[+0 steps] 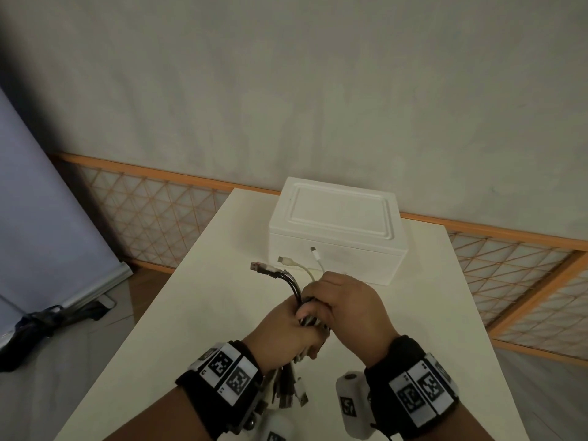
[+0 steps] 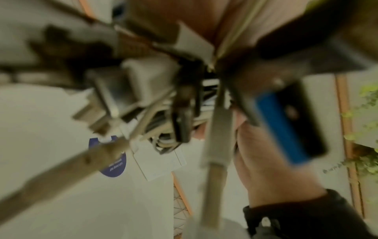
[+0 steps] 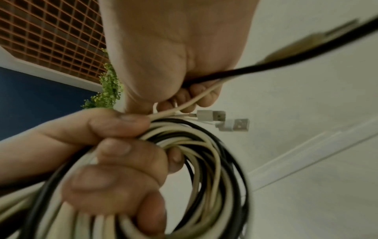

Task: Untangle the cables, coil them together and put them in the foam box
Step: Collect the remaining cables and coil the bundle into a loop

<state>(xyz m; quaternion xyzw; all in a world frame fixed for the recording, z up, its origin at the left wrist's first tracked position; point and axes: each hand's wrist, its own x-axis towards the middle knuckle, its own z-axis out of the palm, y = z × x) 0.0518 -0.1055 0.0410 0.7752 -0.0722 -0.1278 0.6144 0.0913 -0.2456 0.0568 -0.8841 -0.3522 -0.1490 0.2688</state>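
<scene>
Between table edges, both hands grip coiled cables near closed foam box.

matt white foam box, smooth matt table, smooth plastic-sheathed cables.

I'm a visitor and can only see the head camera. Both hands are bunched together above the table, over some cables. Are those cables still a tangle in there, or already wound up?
Observer: Wound up. The right wrist view shows black and white cables looped into a round coil.
Operator: Which hand carries the coil?
Observer: The left hand; its fingers curl through the loops.
Operator: And the right hand?
Observer: The right hand pinches a black and a white strand running off the coil.
Operator: Any plugs loose?
Observer: Two white USB plugs stick out beside the coil.
</scene>
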